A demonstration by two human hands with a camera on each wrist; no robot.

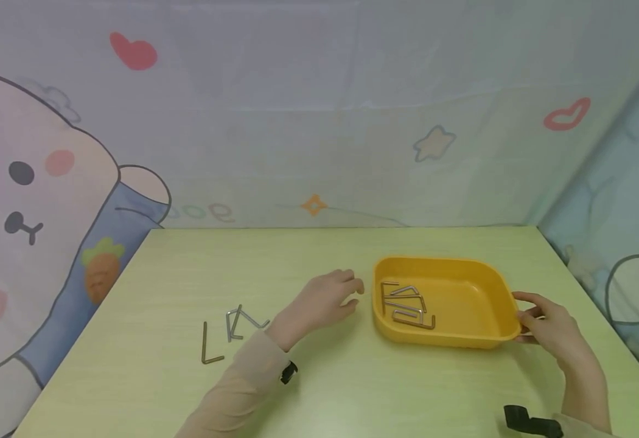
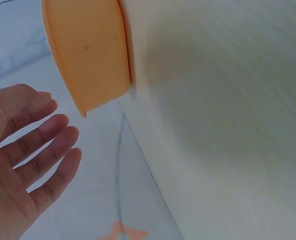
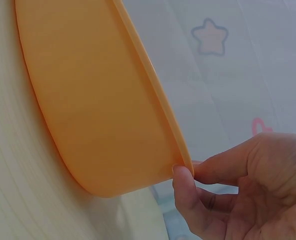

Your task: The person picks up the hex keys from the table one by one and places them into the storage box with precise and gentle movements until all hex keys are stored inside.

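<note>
A pale green bench fills the lower half of the head view, backed by a printed cloth wall with a cartoon bear at the left edge and hearts and a star higher up. Nearest the bottom edge, two sleeved forearms with black wrist straps are seen. At the lower right, the right hand is set against the right rim of a yellow tray; in the right wrist view the rim is pinched between thumb and forefinger. Right of centre, the tray is seen resting on the bench, and several metal hex keys are gathered in its left part. Just left of the tray, the left hand is held above the bench, fingers loosely extended and holding nothing, close to the tray's left wall but apart from it; the spread fingers are shown in the left wrist view. Further left, at the lower left of the frame, loose hex keys lie on the bench: one dark, the others silver.
</note>
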